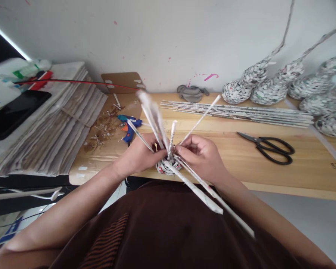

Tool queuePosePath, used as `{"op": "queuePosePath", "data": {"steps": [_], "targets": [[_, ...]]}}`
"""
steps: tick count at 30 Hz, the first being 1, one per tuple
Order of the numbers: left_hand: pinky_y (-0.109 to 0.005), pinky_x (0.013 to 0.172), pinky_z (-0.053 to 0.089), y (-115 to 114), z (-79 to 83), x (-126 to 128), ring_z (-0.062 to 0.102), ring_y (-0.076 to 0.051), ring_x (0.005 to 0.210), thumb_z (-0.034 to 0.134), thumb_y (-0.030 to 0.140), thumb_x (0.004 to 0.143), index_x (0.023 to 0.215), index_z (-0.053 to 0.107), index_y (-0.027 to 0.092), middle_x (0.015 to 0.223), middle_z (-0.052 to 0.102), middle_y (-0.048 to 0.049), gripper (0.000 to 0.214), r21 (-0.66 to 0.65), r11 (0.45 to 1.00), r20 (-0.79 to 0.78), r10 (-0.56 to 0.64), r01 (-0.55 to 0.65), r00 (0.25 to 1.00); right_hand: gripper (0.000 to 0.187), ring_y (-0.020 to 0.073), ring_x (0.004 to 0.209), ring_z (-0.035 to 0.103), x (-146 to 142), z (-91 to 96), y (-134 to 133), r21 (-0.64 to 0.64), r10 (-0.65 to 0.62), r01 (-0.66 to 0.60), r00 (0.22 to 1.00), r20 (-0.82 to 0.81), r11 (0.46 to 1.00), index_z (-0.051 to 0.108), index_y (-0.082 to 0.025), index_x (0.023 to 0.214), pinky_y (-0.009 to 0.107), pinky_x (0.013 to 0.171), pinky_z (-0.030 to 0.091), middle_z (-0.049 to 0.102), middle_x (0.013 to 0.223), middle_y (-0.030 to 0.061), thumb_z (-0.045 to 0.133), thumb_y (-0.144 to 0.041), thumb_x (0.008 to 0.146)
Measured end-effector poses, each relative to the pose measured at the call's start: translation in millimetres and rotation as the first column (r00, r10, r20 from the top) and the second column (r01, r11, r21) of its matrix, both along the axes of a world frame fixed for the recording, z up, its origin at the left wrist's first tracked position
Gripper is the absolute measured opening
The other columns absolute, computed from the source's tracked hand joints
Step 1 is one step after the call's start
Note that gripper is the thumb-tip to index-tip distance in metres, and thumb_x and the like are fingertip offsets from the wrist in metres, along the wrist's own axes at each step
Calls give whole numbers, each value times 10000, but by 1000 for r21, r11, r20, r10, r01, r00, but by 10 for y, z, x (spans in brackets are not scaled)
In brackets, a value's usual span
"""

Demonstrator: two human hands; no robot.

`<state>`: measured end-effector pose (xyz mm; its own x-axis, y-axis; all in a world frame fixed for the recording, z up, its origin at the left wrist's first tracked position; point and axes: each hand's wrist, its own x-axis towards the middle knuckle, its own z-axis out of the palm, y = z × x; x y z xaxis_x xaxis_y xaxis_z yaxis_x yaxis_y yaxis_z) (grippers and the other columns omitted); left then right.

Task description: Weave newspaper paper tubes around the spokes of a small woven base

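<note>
Between my hands, at the table's front edge, is a small woven base (pixel 165 169) of rolled newspaper. Several paper tubes (pixel 197 186) stick out of it, some upward, others down toward my lap. My left hand (pixel 145 152) is closed around its left side, with the thumb pressed near the upright tubes. On the right, the thumb and fingers of my right hand (pixel 203 155) pinch a paper tube (pixel 200 121) close to the weave. The upright tubes at the left are blurred. My palms hide part of the woven base.
Black-handled scissors (pixel 274 148) lie at the right. Loose paper tubes (pixel 240 114) lie along the back, beside woven newspaper pieces (pixel 238 92). A blue glue gun (pixel 130 129) rests on cardboard at the left, near stacked newspapers (pixel 50 130) with a phone (pixel 16 112) on top.
</note>
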<state>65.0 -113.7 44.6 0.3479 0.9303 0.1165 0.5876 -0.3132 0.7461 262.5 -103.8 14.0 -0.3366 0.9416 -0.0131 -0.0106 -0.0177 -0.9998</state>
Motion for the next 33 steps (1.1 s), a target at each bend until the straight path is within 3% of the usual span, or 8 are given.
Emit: {"op": "queuePosePath", "data": {"steps": [3, 9, 13, 19, 22, 27, 33], "targets": [[-219, 598, 527, 22, 10, -11, 665, -136, 638, 672, 158, 786, 865, 712, 146, 751, 732, -10, 90, -94, 996, 39, 2, 2, 999, 125, 111, 591, 581, 13, 19, 7, 115, -10, 4, 998, 56, 993, 648, -179, 746, 236, 529, 455, 655, 688, -5, 709, -258, 822], [-207, 640, 543, 61, 45, -1, 690, -130, 658, 684, 158, 792, 841, 745, 139, 762, 764, -13, 81, -170, 981, 131, -72, 94, 989, 36, 128, 666, 608, 43, 12, 63, 312, 0, -27, 996, 86, 950, 709, -188, 795, 259, 576, 460, 697, 793, 25, 709, -214, 819], [-216, 665, 547, 49, -20, -5, 697, -134, 684, 681, 192, 828, 854, 761, 139, 819, 783, -33, 99, -203, 976, 183, -37, 74, 982, 70, 143, 692, 634, 25, -51, 82, 250, 25, -28, 1000, 16, 968, 694, -194, 783, 263, 583, 476, 704, 795, 25, 726, -246, 817], [-210, 620, 518, 16, -38, 21, 663, -134, 656, 686, 191, 810, 826, 755, 133, 741, 745, -21, 91, -175, 984, 163, -8, 37, 987, 65, 125, 658, 627, -11, -42, 75, 141, 101, -98, 995, -15, 985, 675, -191, 827, 250, 589, 487, 699, 779, 0, 715, -242, 825], [-213, 634, 521, -3, -44, 38, 658, -133, 664, 690, 178, 792, 807, 742, 131, 728, 731, -16, 71, -135, 991, 184, 36, -11, 982, 121, 141, 726, 651, 48, 19, 73, 123, 128, -138, 988, 81, 983, 685, -201, 918, 274, 657, 511, 724, 868, 8, 732, -270, 831], [-232, 624, 542, -38, -115, 32, 678, -146, 660, 711, 209, 784, 823, 748, 134, 745, 751, -30, 93, -221, 973, 252, 124, -68, 960, 21, 198, 872, 649, 175, 88, 72, 275, 92, -206, 922, 375, 939, 699, -211, 847, 365, 832, 482, 733, 883, 22, 699, -226, 862], [-246, 666, 555, -63, -141, 58, 701, -156, 701, 724, 207, 772, 820, 759, 134, 760, 764, -38, 94, -234, 967, 278, 167, -102, 946, 138, 215, 884, 623, 156, 93, 32, 400, 43, -233, 901, 431, 886, 640, -202, 731, 394, 880, 443, 707, 835, 25, 671, -81, 789]]}}
